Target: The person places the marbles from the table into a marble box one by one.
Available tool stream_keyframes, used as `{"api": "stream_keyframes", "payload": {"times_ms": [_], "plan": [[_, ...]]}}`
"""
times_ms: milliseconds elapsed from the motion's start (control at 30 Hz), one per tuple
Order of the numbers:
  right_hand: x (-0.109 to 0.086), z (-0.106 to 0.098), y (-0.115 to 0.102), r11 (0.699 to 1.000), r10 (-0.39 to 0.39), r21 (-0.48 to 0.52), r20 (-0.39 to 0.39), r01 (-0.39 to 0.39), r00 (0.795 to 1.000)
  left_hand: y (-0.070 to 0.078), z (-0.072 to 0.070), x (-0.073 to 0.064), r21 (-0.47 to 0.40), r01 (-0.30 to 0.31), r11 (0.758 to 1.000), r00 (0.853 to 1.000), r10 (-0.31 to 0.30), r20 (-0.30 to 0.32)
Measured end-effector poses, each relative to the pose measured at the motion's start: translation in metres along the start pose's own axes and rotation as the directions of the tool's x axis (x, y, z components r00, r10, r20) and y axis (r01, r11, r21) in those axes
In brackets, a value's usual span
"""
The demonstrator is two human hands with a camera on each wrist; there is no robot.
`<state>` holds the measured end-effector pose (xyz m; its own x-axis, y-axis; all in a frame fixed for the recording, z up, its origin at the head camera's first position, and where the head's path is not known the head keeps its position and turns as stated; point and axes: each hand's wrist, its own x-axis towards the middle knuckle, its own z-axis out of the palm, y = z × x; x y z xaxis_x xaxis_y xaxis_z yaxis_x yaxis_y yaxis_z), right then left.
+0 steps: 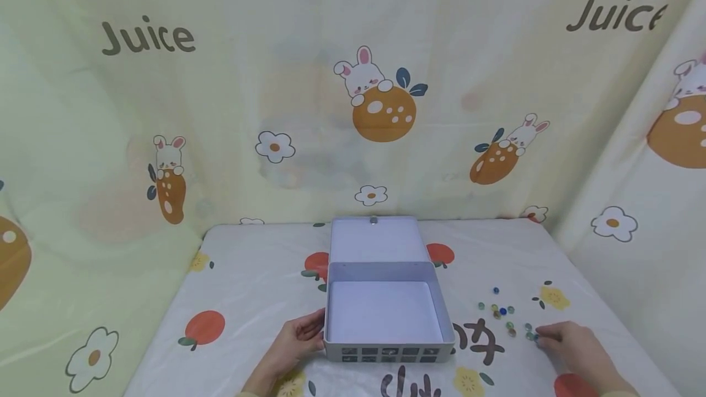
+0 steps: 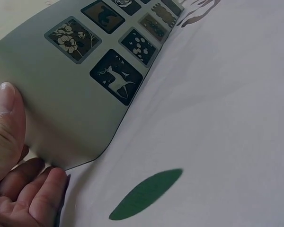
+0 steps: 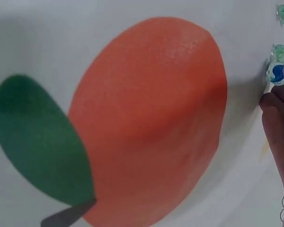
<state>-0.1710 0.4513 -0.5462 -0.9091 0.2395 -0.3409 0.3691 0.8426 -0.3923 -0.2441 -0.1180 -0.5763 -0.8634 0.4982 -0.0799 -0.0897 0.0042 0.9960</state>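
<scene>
A pale metal box (image 1: 390, 353) stands on the cloth, lid (image 1: 377, 241) laid back behind it and the inside bare. My left hand (image 1: 298, 339) rests against its left side near the front corner; in the left wrist view the thumb (image 2: 7, 101) lies along the wall and the other fingers bend loosely by the bottom edge. On the right, my right hand (image 1: 576, 345) pinches a clear marble (image 3: 276, 74) with a blue swirl, low at the cloth. A greenish marble (image 3: 279, 53) sits right beside it.
Several glass marbles (image 1: 503, 311) in green, blue and amber tones lie loosely scattered between the box and my right hand. A printed cloth (image 1: 248, 274) covers the table, and a curtain (image 1: 231, 78) with rabbits and fruit hangs behind and at both sides.
</scene>
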Motion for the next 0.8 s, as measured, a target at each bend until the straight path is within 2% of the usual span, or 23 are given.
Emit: {"api": "stream_keyframes", "payload": {"times_ms": [500,800], "plan": [[-0.009,0.0,-0.012,0.996,-0.045,-0.082,-0.055,0.041,0.997,0.0,0.0,0.001,0.006,-0.008,1.0,1.0,0.008,-0.004],[-0.007,-0.011,-0.006,0.982,-0.049,-0.181,0.019,0.052,0.999,0.001,0.0,0.0,0.021,0.001,1.0,1.0,0.0,-0.01]]}}
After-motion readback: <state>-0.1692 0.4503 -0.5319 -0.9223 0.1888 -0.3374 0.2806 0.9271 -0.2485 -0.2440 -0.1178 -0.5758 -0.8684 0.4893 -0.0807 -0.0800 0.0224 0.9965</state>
